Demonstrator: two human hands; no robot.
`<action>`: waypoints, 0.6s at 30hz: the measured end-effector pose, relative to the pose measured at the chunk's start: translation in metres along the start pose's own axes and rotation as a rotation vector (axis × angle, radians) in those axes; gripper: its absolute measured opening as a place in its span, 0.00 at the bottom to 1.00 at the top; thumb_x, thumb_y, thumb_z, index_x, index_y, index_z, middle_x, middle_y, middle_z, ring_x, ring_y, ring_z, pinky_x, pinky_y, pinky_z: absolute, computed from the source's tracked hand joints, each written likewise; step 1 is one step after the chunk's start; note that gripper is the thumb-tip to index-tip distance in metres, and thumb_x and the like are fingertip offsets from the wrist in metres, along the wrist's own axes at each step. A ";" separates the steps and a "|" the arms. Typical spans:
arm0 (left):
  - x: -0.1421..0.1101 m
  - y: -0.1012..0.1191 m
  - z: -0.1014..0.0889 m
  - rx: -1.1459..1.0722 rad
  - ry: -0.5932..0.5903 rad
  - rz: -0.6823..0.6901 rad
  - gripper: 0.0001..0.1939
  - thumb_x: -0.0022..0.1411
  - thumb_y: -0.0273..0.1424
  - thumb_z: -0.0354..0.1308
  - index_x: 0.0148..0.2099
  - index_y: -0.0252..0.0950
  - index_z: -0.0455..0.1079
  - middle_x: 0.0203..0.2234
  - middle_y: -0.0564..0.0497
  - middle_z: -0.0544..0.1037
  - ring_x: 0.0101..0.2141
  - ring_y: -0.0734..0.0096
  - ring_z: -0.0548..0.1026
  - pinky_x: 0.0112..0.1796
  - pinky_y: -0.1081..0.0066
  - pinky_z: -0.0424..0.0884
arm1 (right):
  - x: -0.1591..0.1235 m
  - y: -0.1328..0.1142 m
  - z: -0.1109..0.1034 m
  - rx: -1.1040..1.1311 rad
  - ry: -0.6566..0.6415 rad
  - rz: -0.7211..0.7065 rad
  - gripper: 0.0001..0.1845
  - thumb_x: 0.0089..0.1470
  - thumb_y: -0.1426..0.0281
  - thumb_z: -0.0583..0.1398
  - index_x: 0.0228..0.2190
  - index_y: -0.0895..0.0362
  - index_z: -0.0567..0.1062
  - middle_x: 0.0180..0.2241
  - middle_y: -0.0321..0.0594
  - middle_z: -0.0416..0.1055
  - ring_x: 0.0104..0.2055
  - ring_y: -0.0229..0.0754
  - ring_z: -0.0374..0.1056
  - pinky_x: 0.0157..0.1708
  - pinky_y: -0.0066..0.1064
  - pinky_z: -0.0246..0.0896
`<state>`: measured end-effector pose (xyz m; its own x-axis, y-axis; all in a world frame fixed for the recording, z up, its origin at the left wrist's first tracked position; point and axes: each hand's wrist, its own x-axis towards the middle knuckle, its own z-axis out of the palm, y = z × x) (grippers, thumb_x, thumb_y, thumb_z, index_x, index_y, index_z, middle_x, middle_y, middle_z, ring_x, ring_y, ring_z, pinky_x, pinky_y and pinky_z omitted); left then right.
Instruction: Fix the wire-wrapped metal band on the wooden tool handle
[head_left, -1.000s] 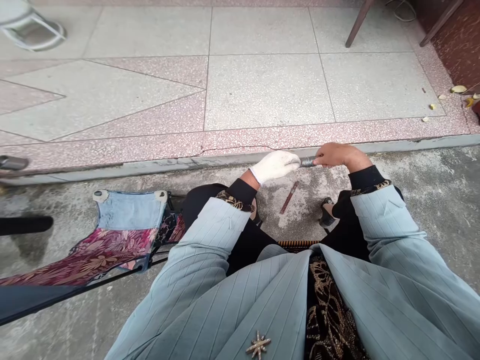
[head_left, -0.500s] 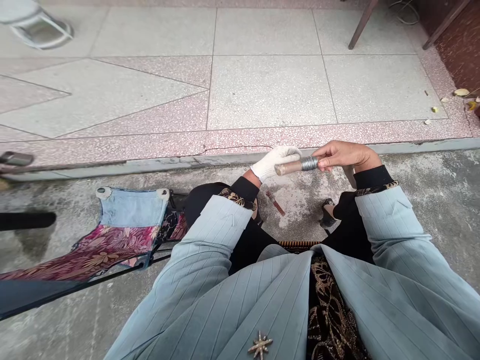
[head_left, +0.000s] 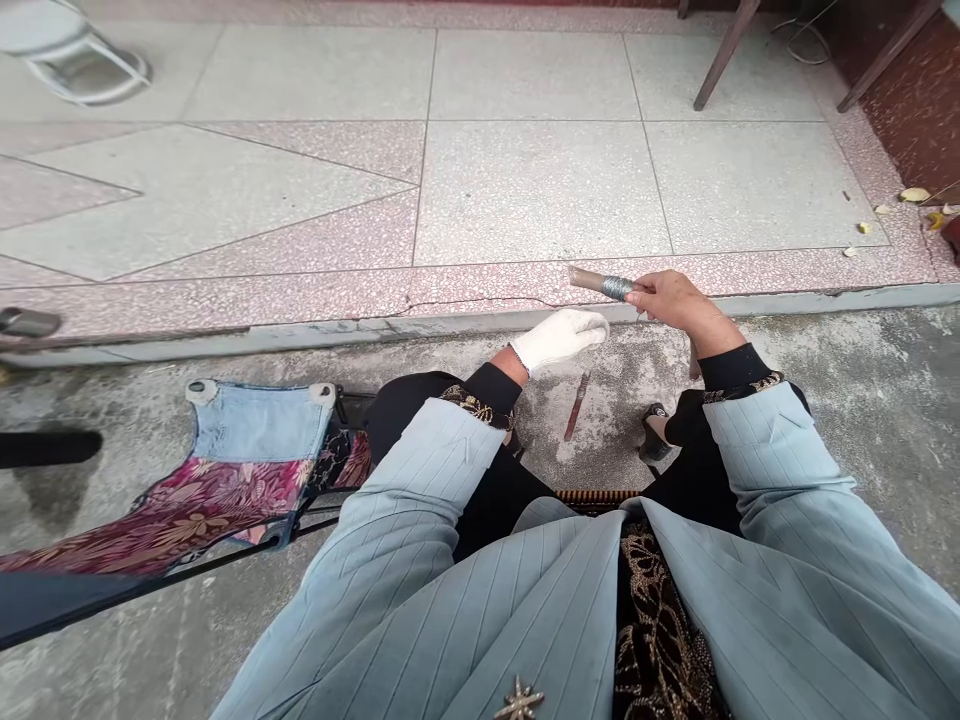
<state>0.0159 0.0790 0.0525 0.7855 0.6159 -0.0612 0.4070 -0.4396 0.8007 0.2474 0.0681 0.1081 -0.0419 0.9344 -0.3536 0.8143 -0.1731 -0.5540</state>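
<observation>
My right hand (head_left: 671,302), bare, is closed around one end of a short brownish rod (head_left: 585,278) with silvery wire (head_left: 616,288) wound round it. The rod's free end points left over the step edge. My left hand (head_left: 562,338), in a white knitted glove, is just below and left of the rod, apart from it. Its fingers are curled together; what they pinch, if anything, is too small to make out. Below the glove a thin reddish-brown tool-like piece (head_left: 576,408) shows against the concrete; whether it hangs or lies there I cannot tell.
A raised tiled step (head_left: 525,190) runs across the front. To my left stands a folding chair (head_left: 225,495) with denim and floral cloth. A white stool (head_left: 82,60) is at the far left, dark furniture legs (head_left: 727,52) at the far right.
My right hand has moved the wire-wound rod up and away from the glove, tilting it. My left hand has shifted slightly lower. The reddish-brown piece has swung to slant the other way.
</observation>
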 end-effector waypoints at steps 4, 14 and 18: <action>-0.003 0.003 -0.003 0.192 -0.002 -0.015 0.18 0.71 0.38 0.49 0.43 0.35 0.79 0.34 0.50 0.81 0.36 0.67 0.76 0.42 0.70 0.67 | -0.004 -0.004 -0.007 -0.268 -0.073 0.000 0.16 0.64 0.61 0.61 0.40 0.60 0.83 0.33 0.44 0.78 0.34 0.41 0.68 0.34 0.32 0.54; -0.008 0.007 -0.007 0.384 -0.023 0.032 0.17 0.72 0.33 0.52 0.50 0.35 0.81 0.46 0.46 0.85 0.47 0.63 0.80 0.47 0.69 0.69 | -0.003 0.007 -0.008 -0.243 -0.594 -0.039 0.13 0.61 0.61 0.63 0.32 0.57 0.81 0.29 0.41 0.76 0.29 0.40 0.69 0.35 0.33 0.60; -0.009 0.005 -0.011 0.280 0.024 0.061 0.17 0.70 0.32 0.53 0.50 0.33 0.81 0.45 0.46 0.85 0.46 0.63 0.80 0.51 0.67 0.70 | -0.006 0.009 -0.010 -0.115 -0.767 -0.144 0.18 0.55 0.53 0.67 0.33 0.56 0.81 0.27 0.37 0.74 0.28 0.38 0.65 0.34 0.32 0.60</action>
<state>0.0053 0.0785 0.0639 0.8025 0.5966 -0.0015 0.4751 -0.6376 0.6064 0.2612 0.0642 0.1128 -0.5054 0.4622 -0.7287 0.8234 0.0057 -0.5675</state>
